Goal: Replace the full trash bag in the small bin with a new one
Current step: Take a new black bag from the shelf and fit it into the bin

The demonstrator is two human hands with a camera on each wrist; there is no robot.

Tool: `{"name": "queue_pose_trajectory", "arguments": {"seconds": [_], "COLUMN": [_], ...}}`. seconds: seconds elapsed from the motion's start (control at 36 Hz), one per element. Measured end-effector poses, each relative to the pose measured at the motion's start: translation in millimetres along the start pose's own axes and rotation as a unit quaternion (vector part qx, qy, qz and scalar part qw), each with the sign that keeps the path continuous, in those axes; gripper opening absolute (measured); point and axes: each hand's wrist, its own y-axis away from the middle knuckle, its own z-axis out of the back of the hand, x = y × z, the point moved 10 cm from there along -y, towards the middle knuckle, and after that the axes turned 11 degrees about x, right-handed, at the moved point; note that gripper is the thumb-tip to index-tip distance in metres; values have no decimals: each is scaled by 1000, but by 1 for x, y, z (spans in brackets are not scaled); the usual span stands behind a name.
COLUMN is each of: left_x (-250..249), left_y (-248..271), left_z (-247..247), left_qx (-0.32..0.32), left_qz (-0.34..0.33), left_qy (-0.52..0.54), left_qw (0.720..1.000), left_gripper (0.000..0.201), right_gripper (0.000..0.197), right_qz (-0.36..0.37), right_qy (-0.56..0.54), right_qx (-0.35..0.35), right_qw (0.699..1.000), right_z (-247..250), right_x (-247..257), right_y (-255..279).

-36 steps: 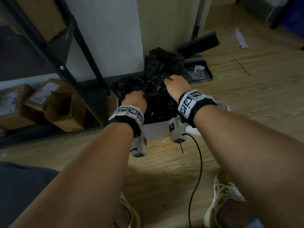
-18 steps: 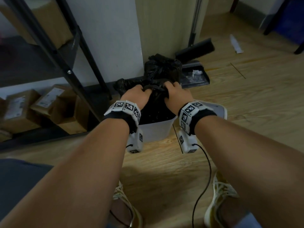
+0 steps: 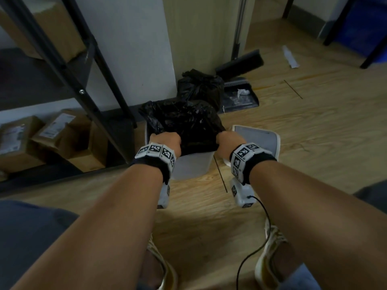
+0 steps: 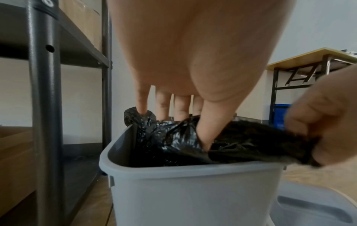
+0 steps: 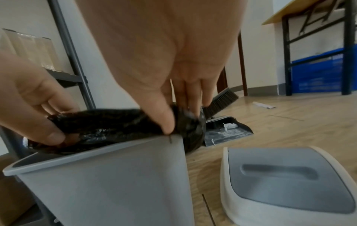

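A small grey bin (image 3: 191, 167) stands on the wood floor with a black trash bag (image 3: 184, 122) bunched in its mouth. My left hand (image 3: 167, 140) grips the bag's edge at the bin's near left corner. In the left wrist view the thumb (image 4: 207, 130) is tucked into a fold and the fingers reach down behind the plastic. My right hand (image 3: 227, 139) pinches the bag edge (image 5: 108, 122) at the near right corner of the bin (image 5: 106, 183), thumb (image 5: 160, 113) in front. A tied full black bag (image 3: 201, 86) sits behind the bin by the wall.
The bin's grey lid (image 3: 257, 139) lies on the floor just right of the bin. A dustpan (image 3: 240, 97) and broom head (image 3: 240, 63) stand behind. A black metal shelf (image 3: 94, 76) with cardboard boxes (image 3: 18, 141) is close on the left. A table frame (image 5: 313, 45) stands far right.
Both hands moved from the middle of the bag outward and toward me, to the bin's near corners, pulling the bag's edge apart between them.
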Motion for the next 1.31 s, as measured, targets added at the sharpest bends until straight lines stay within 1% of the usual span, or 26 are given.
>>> {"name": "queue_pose_trajectory", "arguments": {"seconds": [0.06,0.11,0.17,0.19,0.25,0.31,0.39,0.44,0.53,0.58,0.64,0.67,0.72,0.78,0.89,0.92,0.97,1.0,1.06,1.08,1.11,1.17,1.22,1.25,1.28,1.31], "left_x": [4,12,19,22,27,32,41,51,61,65,71,75,83,91,103,106,109,109,112,115,117,116,108,100,91,92], "left_y": [1,3,7,8,10,15,20,23,26,28,29,29,27,26,13,11,7,5,3,3,3,8,18,19,17,19], "left_z": [1,3,6,7,9,12,7,0,-12,-18,-20,-22,-27,-37,-63,-67,-65,-65,-74,-78,-79,-78,-80,-82,-94,-96], "left_qx": [-16,-35,-53,-57,-67,-79,-59,-44,-28,-25,-35,-39,-34,-7,51,57,43,50,86,89,79,36,25,39,86,97], "left_qz": [16,49,81,86,89,94,115,134,128,121,125,128,141,160,167,164,154,148,158,168,168,151,140,116,81,89], "left_qy": [-4,-8,-11,-15,-29,-46,-54,-53,-17,8,37,57,104,133,213,235,258,270,289,294,299,305,293,283,259,229], "left_qw": [1000,998,995,995,993,991,990,989,991,992,991,989,984,978,961,956,953,950,940,937,936,939,945,951,958,965], "left_gripper": [18,18,19,21,27,24,28,23,27,41,52,52,44,39,35,34,35,36,37,35,33,34,36,35,35,35], "right_gripper": [12,14,20,22,22,19,20,24,31,33,33,34,36,38,31,30,26,24,22,23,24,23,23,24,25,26], "right_qz": [-10,-12,-10,-9,-7,8,54,80,105,117,119,119,116,117,132,136,139,138,140,143,148,160,164,164,162,160], "right_qy": [3,10,15,16,28,33,31,24,5,-8,-10,-3,14,22,50,59,76,81,82,76,69,57,54,55,55,54], "right_qx": [35,46,36,29,7,-26,-55,-55,-41,-25,-13,-6,10,21,11,1,-17,-21,-29,-34,-38,-46,-40,-34,-28,-22], "right_qw": [999,999,999,999,1000,999,997,995,994,993,993,993,993,993,990,989,987,987,986,986,986,984,984,984,985,985], "right_z": [-9,-13,-12,-10,-5,3,9,11,10,5,-1,-4,-10,-16,-25,-26,-28,-29,-30,-30,-29,-29,-33,-35,-38,-40], "right_x": [1,3,8,10,17,26,44,56,74,87,100,106,117,125,138,141,145,146,148,148,149,152,155,156,156,156], "right_y": [-1,-1,0,1,3,4,7,10,11,11,9,8,5,2,-2,-3,-7,-9,-12,-14,-15,-16,-18,-20,-21,-23]}}
